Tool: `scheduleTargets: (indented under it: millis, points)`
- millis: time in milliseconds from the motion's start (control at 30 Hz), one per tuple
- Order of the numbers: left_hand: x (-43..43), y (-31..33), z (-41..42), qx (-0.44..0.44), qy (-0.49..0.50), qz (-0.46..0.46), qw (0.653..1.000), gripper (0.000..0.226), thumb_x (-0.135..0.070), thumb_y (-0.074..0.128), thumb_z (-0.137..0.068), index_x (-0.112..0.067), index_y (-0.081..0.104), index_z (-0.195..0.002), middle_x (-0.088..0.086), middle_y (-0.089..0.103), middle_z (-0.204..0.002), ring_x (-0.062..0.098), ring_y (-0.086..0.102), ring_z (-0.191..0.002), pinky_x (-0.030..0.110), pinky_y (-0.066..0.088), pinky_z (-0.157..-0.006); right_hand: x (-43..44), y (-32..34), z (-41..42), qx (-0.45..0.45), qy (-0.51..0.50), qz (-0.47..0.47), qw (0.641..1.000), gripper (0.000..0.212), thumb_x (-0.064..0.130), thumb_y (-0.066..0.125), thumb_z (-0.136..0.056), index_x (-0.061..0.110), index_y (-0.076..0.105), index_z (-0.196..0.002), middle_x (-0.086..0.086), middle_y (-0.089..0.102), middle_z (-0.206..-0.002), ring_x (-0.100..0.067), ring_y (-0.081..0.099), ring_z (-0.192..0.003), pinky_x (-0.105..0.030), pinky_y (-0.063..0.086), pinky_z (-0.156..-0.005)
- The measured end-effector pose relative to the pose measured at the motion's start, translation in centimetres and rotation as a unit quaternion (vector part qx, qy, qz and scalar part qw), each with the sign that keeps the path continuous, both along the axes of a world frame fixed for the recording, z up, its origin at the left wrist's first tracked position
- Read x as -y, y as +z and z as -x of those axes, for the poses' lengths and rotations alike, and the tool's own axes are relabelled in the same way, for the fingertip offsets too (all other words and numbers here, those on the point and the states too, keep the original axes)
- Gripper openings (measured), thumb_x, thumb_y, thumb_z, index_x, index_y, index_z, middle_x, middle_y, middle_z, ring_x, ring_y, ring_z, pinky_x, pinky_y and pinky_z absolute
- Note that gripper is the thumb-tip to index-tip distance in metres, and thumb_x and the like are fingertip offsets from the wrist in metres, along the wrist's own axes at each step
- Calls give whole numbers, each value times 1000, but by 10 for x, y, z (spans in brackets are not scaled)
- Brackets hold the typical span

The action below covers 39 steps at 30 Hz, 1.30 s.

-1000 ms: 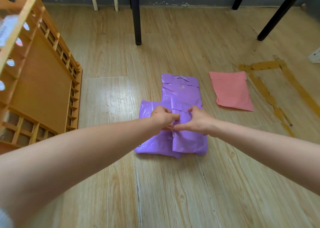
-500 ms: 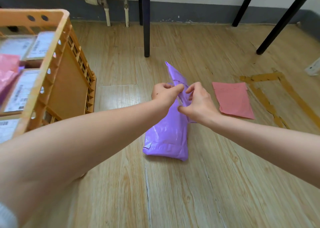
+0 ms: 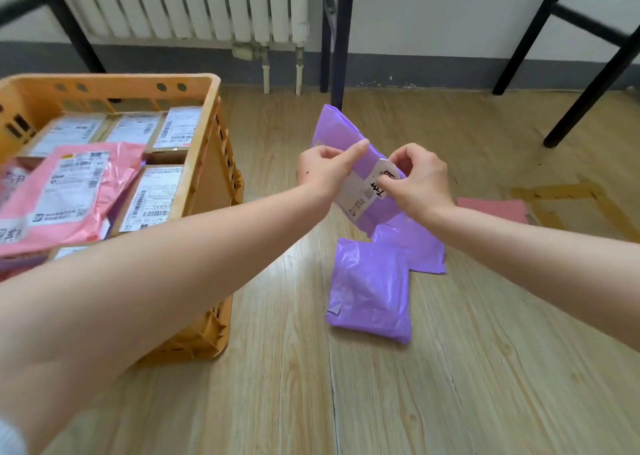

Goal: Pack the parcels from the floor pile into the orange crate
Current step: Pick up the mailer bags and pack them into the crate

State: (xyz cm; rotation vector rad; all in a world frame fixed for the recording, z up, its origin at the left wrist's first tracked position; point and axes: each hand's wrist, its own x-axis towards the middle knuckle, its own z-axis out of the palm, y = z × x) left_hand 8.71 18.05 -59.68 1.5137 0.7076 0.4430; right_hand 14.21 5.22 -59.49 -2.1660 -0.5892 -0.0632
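Purple parcel [image 3: 363,164], pinched by both hands' fingers [image 3: 360,146] above the floor [image 3: 485,368], could slip before reaching the orange crate [image 3: 214,164].

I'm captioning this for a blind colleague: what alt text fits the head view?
Both hands, left and right, hold a labelled purple parcel above the wooden floor. Two purple parcels lie below; a nearly full orange crate stands at the left.
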Motion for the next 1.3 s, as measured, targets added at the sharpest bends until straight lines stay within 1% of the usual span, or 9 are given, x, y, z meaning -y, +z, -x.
scheduleTargets:
  millis: [133, 267, 433, 600, 767, 867, 1033, 1167, 1300]
  points:
    - [-28, 6, 16, 8, 37, -9, 999, 30, -43, 73, -78, -15, 61, -80, -1, 64, -82, 13, 57, -75, 30, 47, -75, -23, 15, -3, -13, -19, -35, 999, 15, 14, 68, -73, 16, 60, -86, 11, 55, -72, -8, 52, -68, -13, 41, -57]
    - [-53, 12, 32, 9, 22, -37, 999, 19, -32, 70, -83, -16, 60, -84, -6, 58, -76, 7, 53, -69, 25, 43, -64, -47, 32, -3, -30, -26, -91, 995, 15, 15, 68, -74, 17, 59, -86, 10, 55, -74, -11, 54, -74, -26, 46, -69]
    - [-71, 23, 48, 13, 12, -42, 999, 33, -30, 69, -84, -18, 54, -110, 0, 60, -105, 11, 57, -87, 34, 49, -81, -73, 50, 6, -66, -3, -153, 986, 15, 16, 68, -73, 16, 61, -86, 4, 61, -80, -12, 58, -75, -29, 50, -71]
    - [-92, 39, 69, 38, 4, -27, 999, 33, -26, 69, -85, -25, 49, -111, 8, 65, -110, 25, 66, -101, 45, 54, -88, -96, 69, 13, -120, 16, -217, 969, 14, 14, 69, -74, 22, 58, -77, 2, 65, -85, -18, 65, -83, -32, 54, -73]
    - [-122, 50, 95, 52, 42, 26, 997, 37, -16, 70, -85, -16, 48, -115, 11, 66, -106, 25, 67, -84, 41, 55, -84, -118, 77, 19, -157, 41, -249, 955, 18, 10, 72, -77, 20, 57, -78, 0, 64, -87, -22, 66, -91, -38, 56, -85]
    - [-138, 55, 112, 60, 54, 58, 995, 31, -8, 69, -84, -14, 49, -108, 15, 66, -104, 29, 63, -80, 43, 55, -83, -134, 75, 27, -167, 51, -249, 953, 19, 13, 73, -79, 18, 55, -78, -2, 64, -88, -23, 67, -92, -39, 57, -83]
    - [-166, 65, 142, 81, 98, 43, 991, 29, -5, 69, -84, -11, 50, -105, 14, 64, -106, 17, 65, -64, 24, 53, -49, -169, 69, 43, -168, 68, -229, 956, 10, 23, 67, -87, 15, 61, -85, -5, 68, -95, -20, 67, -87, -37, 58, -80]
    - [-190, 66, 166, 73, 138, 24, 987, 29, -6, 67, -84, -13, 51, -107, 11, 66, -105, 18, 67, -72, 26, 54, -54, -195, 68, 61, -135, 101, -188, 968, 15, 28, 65, -89, 13, 65, -89, -2, 68, -89, -12, 65, -78, -30, 56, -74]
    - [-219, 62, 190, 40, 181, 2, 983, 26, -9, 64, -81, -15, 52, -103, 15, 65, -114, 26, 64, -86, 34, 54, -66, -214, 64, 80, -66, 150, -103, 981, 24, 35, 63, -89, 12, 68, -96, -2, 69, -95, -14, 65, -88, -32, 53, -75]
